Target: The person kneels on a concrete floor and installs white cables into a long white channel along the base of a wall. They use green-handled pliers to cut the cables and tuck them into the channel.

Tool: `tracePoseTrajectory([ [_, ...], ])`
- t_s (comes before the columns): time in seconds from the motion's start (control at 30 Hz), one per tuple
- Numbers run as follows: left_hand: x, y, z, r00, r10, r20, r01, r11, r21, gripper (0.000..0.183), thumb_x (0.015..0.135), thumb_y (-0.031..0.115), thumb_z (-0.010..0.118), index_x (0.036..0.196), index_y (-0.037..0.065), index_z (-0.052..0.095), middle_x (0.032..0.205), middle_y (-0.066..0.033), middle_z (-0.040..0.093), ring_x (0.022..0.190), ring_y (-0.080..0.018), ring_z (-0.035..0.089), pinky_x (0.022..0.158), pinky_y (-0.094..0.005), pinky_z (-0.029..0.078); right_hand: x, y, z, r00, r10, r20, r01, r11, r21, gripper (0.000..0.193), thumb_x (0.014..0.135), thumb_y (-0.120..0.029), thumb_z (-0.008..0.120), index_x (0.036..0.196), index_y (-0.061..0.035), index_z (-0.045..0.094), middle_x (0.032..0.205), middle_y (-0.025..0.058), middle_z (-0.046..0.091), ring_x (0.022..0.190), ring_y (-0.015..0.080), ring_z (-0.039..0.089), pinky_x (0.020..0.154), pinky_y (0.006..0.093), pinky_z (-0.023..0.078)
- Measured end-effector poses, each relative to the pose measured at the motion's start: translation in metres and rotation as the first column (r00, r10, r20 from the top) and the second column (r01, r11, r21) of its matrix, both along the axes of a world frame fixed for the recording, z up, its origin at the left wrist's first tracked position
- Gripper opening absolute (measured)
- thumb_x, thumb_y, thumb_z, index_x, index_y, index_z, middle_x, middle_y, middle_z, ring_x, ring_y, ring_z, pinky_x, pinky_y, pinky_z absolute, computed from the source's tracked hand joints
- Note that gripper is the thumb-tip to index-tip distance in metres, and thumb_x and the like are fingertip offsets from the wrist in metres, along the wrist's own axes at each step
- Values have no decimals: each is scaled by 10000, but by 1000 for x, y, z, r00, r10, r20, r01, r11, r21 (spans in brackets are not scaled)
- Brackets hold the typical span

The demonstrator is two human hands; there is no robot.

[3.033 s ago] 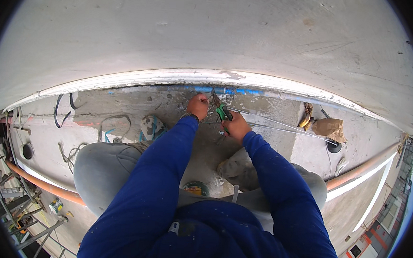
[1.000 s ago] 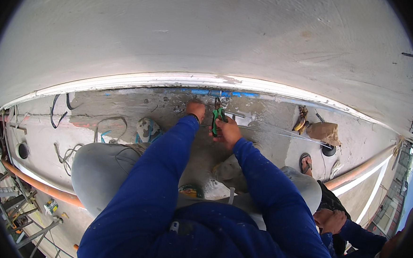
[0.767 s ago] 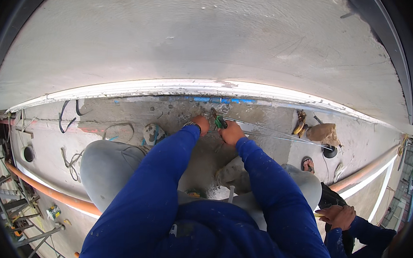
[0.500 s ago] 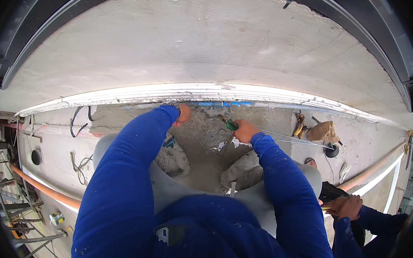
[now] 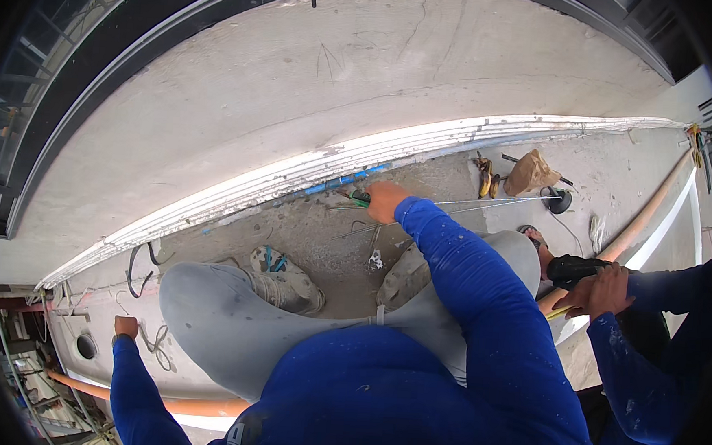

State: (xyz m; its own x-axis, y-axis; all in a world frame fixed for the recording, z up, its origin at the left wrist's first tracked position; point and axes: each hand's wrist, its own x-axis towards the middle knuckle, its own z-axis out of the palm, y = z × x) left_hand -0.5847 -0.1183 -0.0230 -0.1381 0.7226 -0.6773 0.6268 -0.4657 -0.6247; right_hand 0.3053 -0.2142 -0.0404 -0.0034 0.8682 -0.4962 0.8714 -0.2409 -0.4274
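Right hand (image 5: 387, 201) is gripping green-handled pliers (image 5: 360, 197), which are pointing leftward near blue pipe (image 5: 346, 179) at the foot of the wall (image 5: 332, 82) — left hand (image 5: 126, 326) is hanging well apart, near looped cord (image 5: 155, 347), its grip too small to tell.

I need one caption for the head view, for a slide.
Right hand holding green-handled pliers near the blue strip along the wall, left hand out to the side near a cord.
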Motion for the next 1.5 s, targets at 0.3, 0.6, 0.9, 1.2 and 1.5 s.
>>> tracePoseTrajectory([
  [0.3, 184, -4, 103, -176, -18, 984, -862, 486, -145, 379, 975, 192, 637, 1332, 68, 621, 980, 18, 626, 714, -58, 485, 595, -251, 371, -46, -5, 23, 991, 131, -11, -131, 991, -41, 371, 854, -177, 640, 1177, -14, 720, 1121, 255, 734, 1050, 427, 712, 909, 529, 568],
  [0.6, 548, -20, 238, -2, -197, 980, 347, 919, 185, 435, 906, 126, 739, 1316, 33, 626, 1271, -130, 658, 1080, -331, 669, 972, -413, 534, -61, -55, 60, 991, 136, 3, -136, 990, -49, 333, 862, -173, 657, 1153, -23, 720, 1076, 261, 735, 1036, 439, 711, 899, 533, 568],
  [0.9, 720, -105, 316, -103, -431, 896, 897, 350, 271, 393, 913, 213, 742, 1261, 46, 668, 1199, -149, 690, 1086, -320, 686, 926, -418, 545, -76, -65, 32, 914, 42, -403, 17, 990, 141, 355, 852, -171, 645, 1184, -81, 734, 1154, 254, 726, 1131, 439, 681, 978, 523, 542],
  [1.2, 743, -104, 311, -108, -379, 919, 957, 210, 199, 389, 916, 226, 720, 1257, 44, 676, 1152, -159, 711, 1053, -326, 697, 898, -436, 552, -65, -43, 12, 983, 177, -58, -182, 977, -112, 422, 838, -155, 610, 1234, -59, 719, 1144, 275, 723, 1083, 461, 692, 957, 527, 554],
  [1.5, 741, -105, 317, -110, -322, 940, 958, 218, 186, 388, 920, 239, 699, 1254, 42, 683, 1104, -170, 732, 1020, -332, 709, 871, -453, 559, -65, -51, 27, 982, 189, -3, -188, 979, -75, 409, 838, -166, 627, 1220, -51, 720, 1143, 268, 725, 1100, 434, 693, 971, 526, 546],
])
